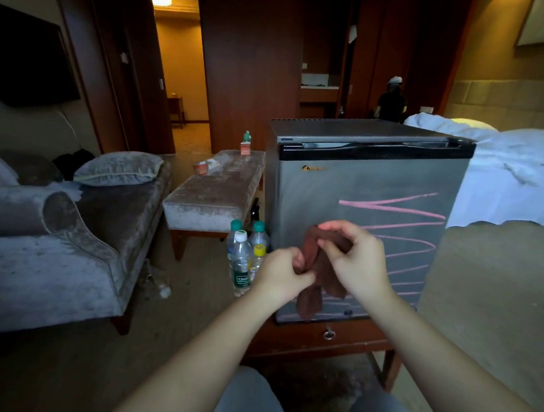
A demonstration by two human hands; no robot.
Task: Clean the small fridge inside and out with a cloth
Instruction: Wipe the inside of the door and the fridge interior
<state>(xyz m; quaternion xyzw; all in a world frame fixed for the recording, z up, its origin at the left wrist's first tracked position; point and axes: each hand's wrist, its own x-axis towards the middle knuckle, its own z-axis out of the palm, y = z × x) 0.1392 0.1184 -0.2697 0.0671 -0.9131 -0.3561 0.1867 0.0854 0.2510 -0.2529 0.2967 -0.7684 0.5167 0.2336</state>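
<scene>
Your left grip [280, 274] and right grip [353, 258] both pinch the brown cloth [309, 303] before the shut fridge [375, 179] on its counter [305, 338]. Water bottles [242, 259] stand just beside it on your left, and the bed [503, 173] is on your right.

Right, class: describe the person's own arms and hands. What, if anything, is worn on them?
The left forearm and right forearm are bare, with no sleeves in view. The left hand and right hand wear no gloves. No watch, bracelet or ring shows on either wrist or on the visible fingers.
</scene>
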